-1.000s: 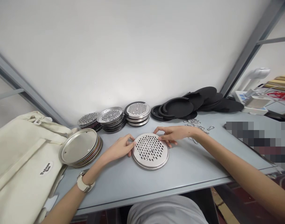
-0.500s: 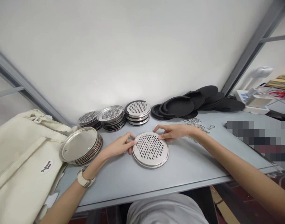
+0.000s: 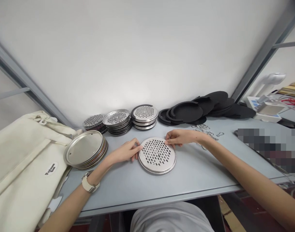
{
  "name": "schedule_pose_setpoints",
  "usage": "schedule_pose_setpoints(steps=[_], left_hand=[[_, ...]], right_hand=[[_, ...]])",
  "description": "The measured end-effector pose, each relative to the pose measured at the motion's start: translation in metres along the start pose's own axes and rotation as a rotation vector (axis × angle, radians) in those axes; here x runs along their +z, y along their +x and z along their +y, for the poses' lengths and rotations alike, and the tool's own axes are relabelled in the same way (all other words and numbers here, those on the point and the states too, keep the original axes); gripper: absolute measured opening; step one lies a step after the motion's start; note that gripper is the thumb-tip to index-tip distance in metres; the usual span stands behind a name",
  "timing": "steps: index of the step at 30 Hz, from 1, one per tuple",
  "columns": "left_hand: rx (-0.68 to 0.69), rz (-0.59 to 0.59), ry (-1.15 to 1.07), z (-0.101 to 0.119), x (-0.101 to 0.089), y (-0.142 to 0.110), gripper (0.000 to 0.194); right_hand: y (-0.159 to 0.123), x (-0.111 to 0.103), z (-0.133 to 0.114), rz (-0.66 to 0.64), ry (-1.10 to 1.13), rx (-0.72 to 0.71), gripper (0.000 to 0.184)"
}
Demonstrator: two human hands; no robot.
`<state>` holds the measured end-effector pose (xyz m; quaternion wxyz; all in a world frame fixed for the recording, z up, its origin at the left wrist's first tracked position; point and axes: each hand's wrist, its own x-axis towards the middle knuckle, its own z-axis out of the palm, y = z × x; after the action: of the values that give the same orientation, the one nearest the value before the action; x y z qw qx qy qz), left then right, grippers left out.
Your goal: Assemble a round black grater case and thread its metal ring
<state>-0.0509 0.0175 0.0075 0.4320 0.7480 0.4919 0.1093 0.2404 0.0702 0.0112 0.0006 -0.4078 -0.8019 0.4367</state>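
A round metal grater disc [image 3: 157, 155] with rows of slotted holes lies on the desk in front of me. My left hand [image 3: 128, 150] grips its upper left rim, thumb on top and fingers curled at the side. At the upper right rim, my right hand [image 3: 180, 138] pinches the edge between thumb and fingers. Part of each hand's fingertips is hidden by the disc or the hand itself. Behind the disc stands a stack of similar discs [image 3: 145, 112], its top one partly edged by a black rim. Two more stacks of toothed discs [image 3: 117, 117] stand left of it.
Plain round metal plates [image 3: 85, 145] are stacked at left, beside a cream bag [image 3: 24, 161]. Black round holders [image 3: 187, 111] are heaped along the wall. Small metal clips [image 3: 205, 128] lie scattered near my right forearm. The desk's front edge [image 3: 147, 203] runs close to my body.
My right hand's fingers have drawn closer together at the rim. The view has shifted slightly; the disc and my left hand keep nearly the same place.
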Motion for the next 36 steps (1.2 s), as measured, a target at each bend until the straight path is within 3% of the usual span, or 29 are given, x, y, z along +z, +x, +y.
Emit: schedule_pose_setpoints(steps=[4, 10, 20, 30, 36], left_hand=[[-0.046, -0.044, -0.093, -0.0021, -0.0010, 0.0038, 0.044], [0.015, -0.102, -0.153, -0.0011, -0.0046, 0.0079, 0.042], [0.025, -0.067, -0.204, 0.0007, -0.0041, 0.0043, 0.045], [0.067, -0.110, -0.146, 0.0072, -0.0060, 0.0012, 0.048], [0.058, -0.065, -0.134, 0.0074, -0.0044, 0.0012, 0.046]], right_hand=[[0.0025, 0.0010, 0.0021, 0.022, 0.044, -0.037, 0.046], [0.0011, 0.0021, 0.0008, 0.007, 0.201, -0.068, 0.042], [-0.0066, -0.0015, -0.0065, -0.037, 0.223, -0.065, 0.049], [-0.0048, 0.0002, -0.0048, -0.053, 0.238, -0.097, 0.051], [-0.0034, 0.0006, -0.0053, -0.025, 0.264, -0.094, 0.052]])
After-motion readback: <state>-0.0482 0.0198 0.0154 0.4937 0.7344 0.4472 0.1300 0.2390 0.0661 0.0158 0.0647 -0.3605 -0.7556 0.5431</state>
